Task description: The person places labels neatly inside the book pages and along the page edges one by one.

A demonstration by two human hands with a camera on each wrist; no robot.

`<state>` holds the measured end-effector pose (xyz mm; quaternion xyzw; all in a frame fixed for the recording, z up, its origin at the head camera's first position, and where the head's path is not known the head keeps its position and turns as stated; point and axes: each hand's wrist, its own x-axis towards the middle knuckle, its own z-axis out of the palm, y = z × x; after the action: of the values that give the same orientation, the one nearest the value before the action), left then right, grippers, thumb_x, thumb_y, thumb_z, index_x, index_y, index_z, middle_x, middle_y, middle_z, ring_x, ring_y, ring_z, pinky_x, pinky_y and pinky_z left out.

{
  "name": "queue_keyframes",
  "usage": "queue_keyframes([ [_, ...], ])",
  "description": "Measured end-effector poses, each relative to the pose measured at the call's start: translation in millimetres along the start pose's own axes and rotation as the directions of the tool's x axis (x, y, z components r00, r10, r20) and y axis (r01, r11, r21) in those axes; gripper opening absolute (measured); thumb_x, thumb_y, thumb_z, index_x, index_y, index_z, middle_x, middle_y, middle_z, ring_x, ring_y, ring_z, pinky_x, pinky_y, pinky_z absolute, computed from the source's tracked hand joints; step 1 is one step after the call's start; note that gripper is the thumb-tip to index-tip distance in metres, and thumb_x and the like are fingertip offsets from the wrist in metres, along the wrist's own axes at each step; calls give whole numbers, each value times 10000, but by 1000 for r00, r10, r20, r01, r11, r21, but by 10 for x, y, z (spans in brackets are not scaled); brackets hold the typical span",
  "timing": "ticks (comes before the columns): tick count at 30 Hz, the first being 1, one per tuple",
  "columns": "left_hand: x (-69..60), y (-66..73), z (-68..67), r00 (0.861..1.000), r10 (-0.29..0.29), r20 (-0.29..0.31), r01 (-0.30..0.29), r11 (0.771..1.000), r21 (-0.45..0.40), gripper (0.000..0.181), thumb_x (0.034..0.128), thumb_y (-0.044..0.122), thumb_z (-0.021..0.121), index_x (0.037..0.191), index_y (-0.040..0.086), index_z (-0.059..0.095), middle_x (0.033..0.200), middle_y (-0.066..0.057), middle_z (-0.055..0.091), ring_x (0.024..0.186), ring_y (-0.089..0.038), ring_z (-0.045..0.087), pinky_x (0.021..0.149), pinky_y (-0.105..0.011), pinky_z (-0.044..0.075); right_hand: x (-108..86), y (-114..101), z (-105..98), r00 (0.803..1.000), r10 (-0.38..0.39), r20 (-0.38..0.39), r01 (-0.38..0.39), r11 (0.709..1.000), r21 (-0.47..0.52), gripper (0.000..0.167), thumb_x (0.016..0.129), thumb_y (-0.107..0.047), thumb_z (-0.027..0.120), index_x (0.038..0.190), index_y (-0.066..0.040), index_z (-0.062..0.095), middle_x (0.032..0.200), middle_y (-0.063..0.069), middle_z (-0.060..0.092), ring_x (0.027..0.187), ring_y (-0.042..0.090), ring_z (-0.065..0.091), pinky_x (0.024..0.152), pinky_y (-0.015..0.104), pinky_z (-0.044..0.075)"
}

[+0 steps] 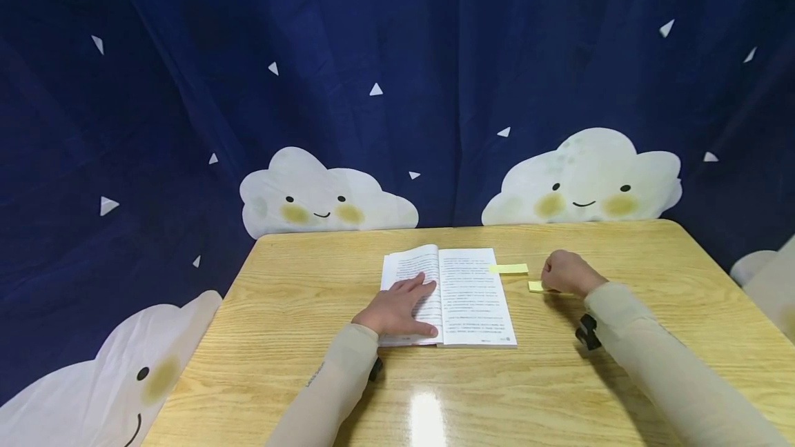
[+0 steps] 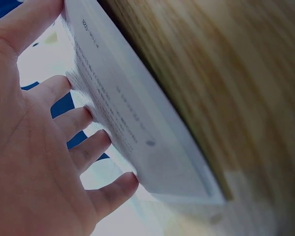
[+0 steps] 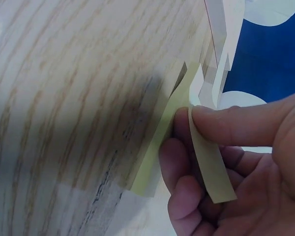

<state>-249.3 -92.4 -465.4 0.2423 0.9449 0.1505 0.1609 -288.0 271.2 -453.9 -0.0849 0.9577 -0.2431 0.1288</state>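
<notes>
An open book (image 1: 473, 305) lies on the table, with printed text on both pages. My left hand (image 1: 400, 309) rests on its left page, fingers spread; in the left wrist view the fingertips (image 2: 125, 183) touch the paper. From the right page's outer edge sticks a yellow sticky strip (image 1: 511, 269). Right of the book, my right hand (image 1: 568, 273) pinches one end of a narrow yellow sticky note (image 3: 215, 174) between thumb and index finger. Beneath it lies a pad of yellow sticky notes (image 3: 155, 155), and at their far end the pinched note seems to meet it.
A wooden table (image 1: 298, 295) carries the book and the pad. Behind it hangs a dark blue curtain (image 1: 348, 19) printed with white triangles and smiling clouds. Dark wrist straps (image 1: 588, 332) show at the sleeves.
</notes>
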Motion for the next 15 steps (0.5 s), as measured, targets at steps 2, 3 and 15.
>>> queue_keyframes([
  [2,1,-4,2,1000,-1,-2,1,1000,-1,919,821,600,707,1577,302,279,1686,29,165,1541,-289,227,1176,-585,300,7,2,-4,1000,-11,1,11,1000,0,372,819,-11,456,507,-197,377,476,-81,243,504,96,153,521,261,235],
  [3,-2,-3,-2,1000,-1,-3,1,1000,2,917,821,598,706,1577,300,280,1686,27,166,1540,-289,227,1176,-583,302,7,-1,-9,1000,-16,4,16,1000,2,375,818,-8,451,506,-198,370,475,-82,235,507,97,144,523,261,232],
  [15,7,-19,28,1000,0,-12,0,1000,9,913,822,603,703,1575,316,276,1686,43,162,1542,-272,228,1175,-571,309,-1,-21,-15,999,-37,0,37,999,-30,323,797,-7,478,524,-176,441,489,-83,313,500,95,253,542,266,297],
])
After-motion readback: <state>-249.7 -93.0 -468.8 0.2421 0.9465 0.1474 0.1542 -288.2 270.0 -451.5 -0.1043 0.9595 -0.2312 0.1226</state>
